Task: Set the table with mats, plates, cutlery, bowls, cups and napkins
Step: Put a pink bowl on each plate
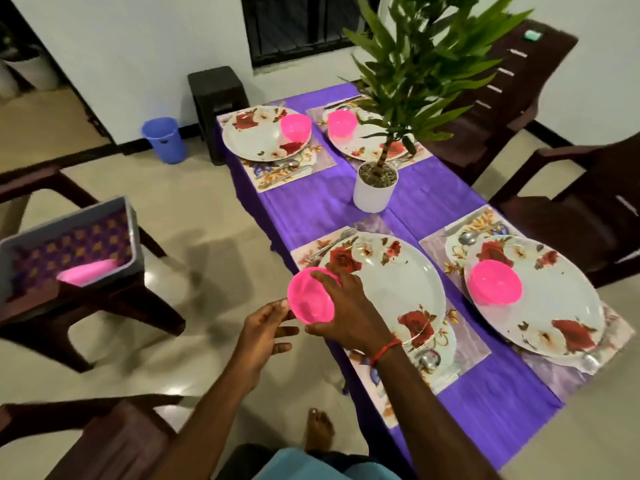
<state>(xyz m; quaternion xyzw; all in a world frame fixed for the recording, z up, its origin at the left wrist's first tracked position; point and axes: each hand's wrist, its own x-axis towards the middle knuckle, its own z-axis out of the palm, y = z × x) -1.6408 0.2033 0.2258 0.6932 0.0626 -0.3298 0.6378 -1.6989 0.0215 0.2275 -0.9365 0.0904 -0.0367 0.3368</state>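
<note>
- The right hand (341, 315) grips the pink bowl (308, 301) from above, tilted at the edge of the near plate (394, 285), likely because that is the only plate lacking one.
- The left hand (265, 329) hangs relaxed beside the bowl, holding nothing; whether a fingertip touches it is unclear.
- The grey crate (69, 237) holds something pink and blurred, perhaps cups.

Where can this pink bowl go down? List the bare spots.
The near-left plate is bare, beside the right hand holding the pink bowl. Purple cloth lies free between it and the potted plant. The other three plates already carry bowls.
</note>
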